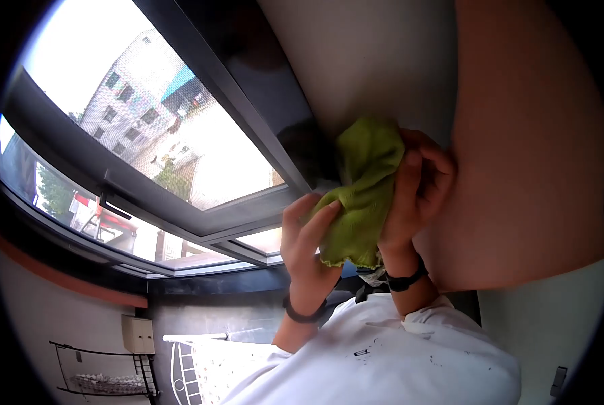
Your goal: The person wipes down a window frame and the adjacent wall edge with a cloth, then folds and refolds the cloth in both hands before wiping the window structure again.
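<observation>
A crumpled green cloth [364, 196] hangs between my two hands, close to the dark window frame. On its lower left edge, my left hand [305, 236] has its thumb and fingers closed on the fabric. My right hand [416, 185] grips the opposite edge higher up, fingers curled. A dark band circles each wrist. The cloth's upper end lies near the pale wall [383, 54] beside the frame; whether it touches that surface I cannot tell.
Left of my hands is a large window with a dark frame [227, 88] and a handle [116, 206]. Beyond the glass stands a building [129, 94]. A white bed frame [184, 371], a small cabinet [138, 334] and a black metal rack [99, 352] are below.
</observation>
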